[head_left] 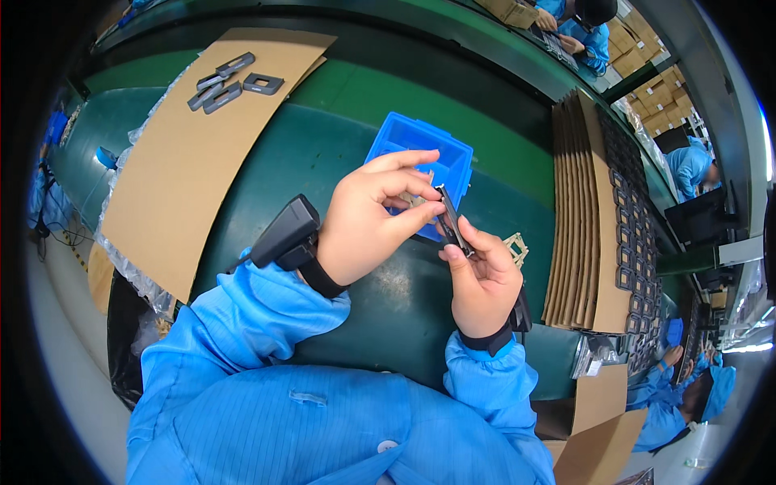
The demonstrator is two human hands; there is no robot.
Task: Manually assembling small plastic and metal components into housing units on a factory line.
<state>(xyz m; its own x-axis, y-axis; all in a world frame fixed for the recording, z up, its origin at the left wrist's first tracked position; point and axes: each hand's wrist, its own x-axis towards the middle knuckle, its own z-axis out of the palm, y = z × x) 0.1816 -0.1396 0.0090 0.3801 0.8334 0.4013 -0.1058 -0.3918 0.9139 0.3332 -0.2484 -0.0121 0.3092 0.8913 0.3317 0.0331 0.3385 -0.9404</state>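
Note:
A thin black plastic frame (pixel 453 224) is held edge-on and tilted between my two hands, above the green table. My right hand (pixel 487 279) grips its lower end between thumb and fingers. At the upper end, the thumb and index finger of my left hand (pixel 364 212) pinch close together on the frame; any small part between them is too hidden to make out. Just behind my hands stands a blue plastic bin (pixel 459 160), its contents mostly covered by my fingers. Beside my right hand lies a pale, open lattice-like piece (pixel 516 249).
Several black frames (pixel 263 84) lie on a cardboard sheet (pixel 174 178) at the left. On the right, upright cardboard sheets (pixel 566 218) stand beside rows of black frames (pixel 634 242). An open carton (pixel 602 400) sits lower right. Co-workers in blue (pixel 663 416) work beyond.

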